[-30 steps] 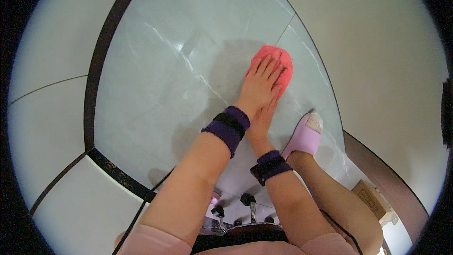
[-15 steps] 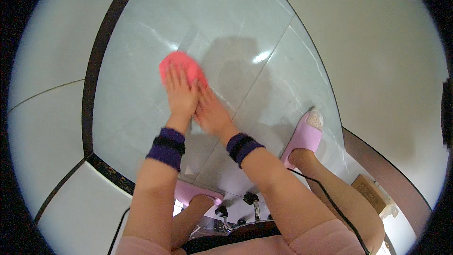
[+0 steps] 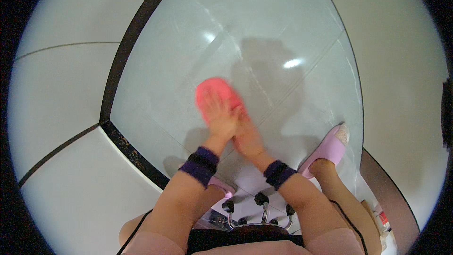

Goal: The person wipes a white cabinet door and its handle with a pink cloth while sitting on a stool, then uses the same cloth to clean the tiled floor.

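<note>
A coral-pink cloth (image 3: 217, 87), seemingly folded into a long oval, lies on the pale tiled floor. My left hand (image 3: 222, 120) rests flat on top of it, fingers stretched forward. Beside and partly beneath the left hand, my right hand (image 3: 248, 138) reaches to the cloth's near right edge. Its fingers look straight, though blur and the left hand hide some of them. Dark wristbands circle both wrists, the left one (image 3: 200, 165) and the right one (image 3: 280, 174).
Pink slippers are on my feet, the right one (image 3: 328, 151) standing well out to the side. A wheeled seat base (image 3: 264, 215) is beneath me. Dark trim (image 3: 125, 61) borders the floor at left; a pale panel (image 3: 401, 94) rises at right. Small items (image 3: 382, 219) stand lower right.
The view has shifted, so the floor borders sit differently. My hands and the cloth have slid together across the floor, nearer to me. Both hands stay on the cloth.
</note>
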Action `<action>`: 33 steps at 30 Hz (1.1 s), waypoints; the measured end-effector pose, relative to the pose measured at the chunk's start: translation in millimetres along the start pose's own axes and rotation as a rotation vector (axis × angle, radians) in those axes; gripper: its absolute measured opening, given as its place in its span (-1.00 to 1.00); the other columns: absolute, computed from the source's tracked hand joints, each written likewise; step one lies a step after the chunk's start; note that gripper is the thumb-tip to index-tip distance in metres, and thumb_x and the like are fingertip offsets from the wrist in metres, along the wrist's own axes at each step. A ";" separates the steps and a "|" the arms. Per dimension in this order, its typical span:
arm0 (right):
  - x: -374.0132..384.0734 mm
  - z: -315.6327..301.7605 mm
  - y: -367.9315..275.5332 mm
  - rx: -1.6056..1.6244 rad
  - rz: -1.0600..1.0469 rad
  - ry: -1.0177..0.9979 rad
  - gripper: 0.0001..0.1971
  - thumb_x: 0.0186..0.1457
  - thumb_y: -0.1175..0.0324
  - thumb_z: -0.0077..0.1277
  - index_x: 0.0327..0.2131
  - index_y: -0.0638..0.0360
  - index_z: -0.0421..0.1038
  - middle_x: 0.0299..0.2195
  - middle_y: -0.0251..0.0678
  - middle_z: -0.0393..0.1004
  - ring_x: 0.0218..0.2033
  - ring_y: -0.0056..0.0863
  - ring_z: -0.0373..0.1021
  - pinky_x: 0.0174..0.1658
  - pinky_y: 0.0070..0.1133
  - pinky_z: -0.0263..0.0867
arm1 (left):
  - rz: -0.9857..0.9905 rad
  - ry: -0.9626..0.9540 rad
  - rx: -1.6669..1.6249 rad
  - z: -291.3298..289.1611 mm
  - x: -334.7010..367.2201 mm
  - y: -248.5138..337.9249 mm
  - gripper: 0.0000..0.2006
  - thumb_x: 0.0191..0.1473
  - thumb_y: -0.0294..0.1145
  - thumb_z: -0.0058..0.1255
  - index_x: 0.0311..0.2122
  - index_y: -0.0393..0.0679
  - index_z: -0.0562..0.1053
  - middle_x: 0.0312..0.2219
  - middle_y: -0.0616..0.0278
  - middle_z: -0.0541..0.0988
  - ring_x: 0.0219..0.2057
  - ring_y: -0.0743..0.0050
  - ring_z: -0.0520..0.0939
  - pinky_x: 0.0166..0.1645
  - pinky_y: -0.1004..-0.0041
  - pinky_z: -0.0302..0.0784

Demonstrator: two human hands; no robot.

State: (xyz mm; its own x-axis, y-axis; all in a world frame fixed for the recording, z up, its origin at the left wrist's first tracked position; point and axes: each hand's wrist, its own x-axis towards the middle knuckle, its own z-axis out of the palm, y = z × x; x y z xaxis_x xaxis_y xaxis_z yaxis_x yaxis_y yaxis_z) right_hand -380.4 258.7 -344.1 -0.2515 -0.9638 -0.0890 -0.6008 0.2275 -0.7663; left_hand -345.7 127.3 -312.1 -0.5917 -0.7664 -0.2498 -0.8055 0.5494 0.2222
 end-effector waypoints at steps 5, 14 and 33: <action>54.1 -35.5 26.2 -0.241 -0.025 0.239 -0.36 -0.06 0.26 -0.06 0.10 0.31 0.04 0.15 0.17 -0.10 0.19 0.09 -0.15 0.19 -0.16 -0.17 | 0.236 0.173 -0.080 12.9 80.1 41.0 -0.43 -0.04 0.01 -0.13 -0.04 -0.26 0.33 0.16 -0.16 0.01 0.21 -0.16 -0.13 0.20 -0.13 -0.35; 107.5 9.0 -20.7 -0.113 -0.110 -0.002 -0.43 -0.01 0.23 -0.13 0.07 0.33 0.11 0.16 0.06 -0.06 0.22 -0.07 -0.18 0.25 -0.30 -0.27 | -0.036 0.145 0.081 5.8 66.8 -66.2 -0.40 0.02 -0.01 -0.21 0.08 -0.23 0.20 0.20 -0.11 -0.11 0.24 -0.02 -0.21 0.22 -0.02 -0.44; -31.6 -7.7 -28.8 -0.219 -0.132 -0.233 -0.53 -0.16 0.41 -0.11 -0.10 0.41 0.28 0.09 0.05 0.08 0.20 -0.09 -0.11 0.24 -0.30 -0.20 | 0.233 -0.019 0.051 15.8 -54.8 -21.5 -0.51 -0.01 -0.20 -0.16 -0.03 -0.36 0.30 0.12 -0.11 0.10 0.20 -0.08 -0.03 0.22 -0.01 -0.23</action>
State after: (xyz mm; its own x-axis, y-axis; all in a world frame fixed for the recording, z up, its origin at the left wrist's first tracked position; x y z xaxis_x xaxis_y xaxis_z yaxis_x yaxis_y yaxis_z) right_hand -361.0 283.7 -314.4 0.0040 -0.9871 -0.1603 -0.7714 0.0990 -0.6286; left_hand -296.4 162.7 -318.0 -0.7621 -0.6108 -0.2149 -0.6473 0.7273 0.2282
